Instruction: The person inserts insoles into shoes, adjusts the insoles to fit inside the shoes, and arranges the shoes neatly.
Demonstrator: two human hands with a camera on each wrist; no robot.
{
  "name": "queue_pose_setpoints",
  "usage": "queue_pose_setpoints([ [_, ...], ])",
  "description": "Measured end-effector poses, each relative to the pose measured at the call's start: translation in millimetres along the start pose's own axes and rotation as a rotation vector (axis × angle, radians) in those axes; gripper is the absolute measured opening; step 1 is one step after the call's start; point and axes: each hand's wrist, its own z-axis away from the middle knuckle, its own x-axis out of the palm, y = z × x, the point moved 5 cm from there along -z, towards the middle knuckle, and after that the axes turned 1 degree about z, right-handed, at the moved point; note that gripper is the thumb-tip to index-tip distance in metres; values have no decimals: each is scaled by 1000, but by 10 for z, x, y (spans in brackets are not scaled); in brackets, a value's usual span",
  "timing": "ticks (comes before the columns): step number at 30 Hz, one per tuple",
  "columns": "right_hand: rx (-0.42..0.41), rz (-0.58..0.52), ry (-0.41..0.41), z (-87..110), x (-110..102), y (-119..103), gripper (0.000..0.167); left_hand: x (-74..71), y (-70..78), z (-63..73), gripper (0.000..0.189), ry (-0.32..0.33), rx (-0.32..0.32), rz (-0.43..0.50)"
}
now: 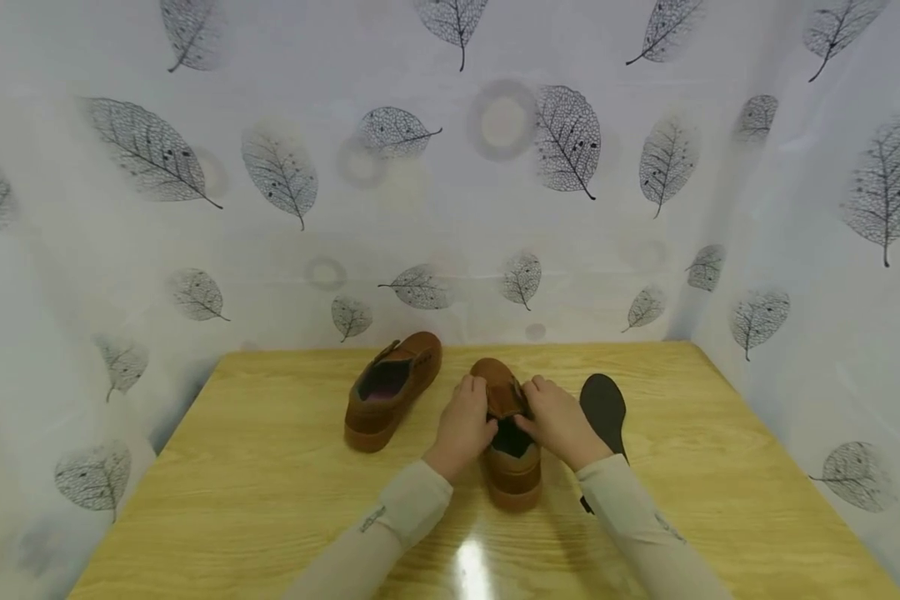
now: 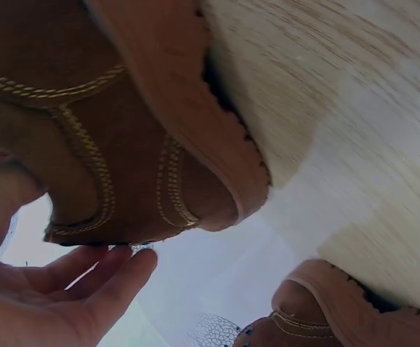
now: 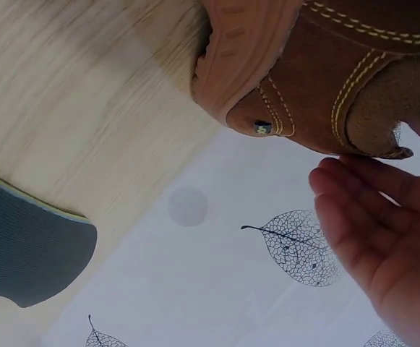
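A brown leather shoe (image 1: 512, 482) with yellow stitching sits on the wooden table, toe pointing away. My left hand (image 1: 465, 425) holds the left edge of its opening, thumb at the inside and fingertips along the upper. On the opposite edge, my right hand (image 1: 564, 421) grips in the same way, its thumb dipping into the opening. In the left wrist view the shoe's side (image 2: 123, 159) rises above my bent fingers. The right wrist view shows the other side (image 3: 303, 94), with a small dark tag near the sole and my fingertips at the upper's edge.
The matching brown shoe (image 1: 393, 392) stands to the left, angled toward the back. A dark insole (image 1: 603, 408) lies right of my right hand, partly behind the sleeve. Behind the table (image 1: 270, 483) hangs a white leaf-patterned curtain (image 1: 465, 208), which also runs along both sides.
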Motion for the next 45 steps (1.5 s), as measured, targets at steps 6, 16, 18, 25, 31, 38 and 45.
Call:
queue_pose_setpoints([
  [6, -56, 34, 73, -1, -11, -10, 19, 29, 17, -52, 38, 89, 15, -155],
  [16, 34, 84, 47, -68, 27, 14, 34, 20, 70, -65, 37, 186, 43, -289],
  [18, 30, 92, 71, -74, 34, 11, 34, 27, 81, -65, 36, 207, 60, -298],
  [25, -11, 43, 125, -65, 77, 7, 30, 48, 89, -65, 30, 267, 129, -267],
  [31, 82, -16, 60, -48, 66, 45, 25, 34, 56, -71, 27, 248, 113, -144],
  [38, 226, -90, -38, -52, 83, 86, 20, 25, 6, -101, 28, 173, -20, 2],
  [45, 172, -114, 10, -30, 148, 77, 14, 24, 10, -67, 22, 187, 8, 28],
])
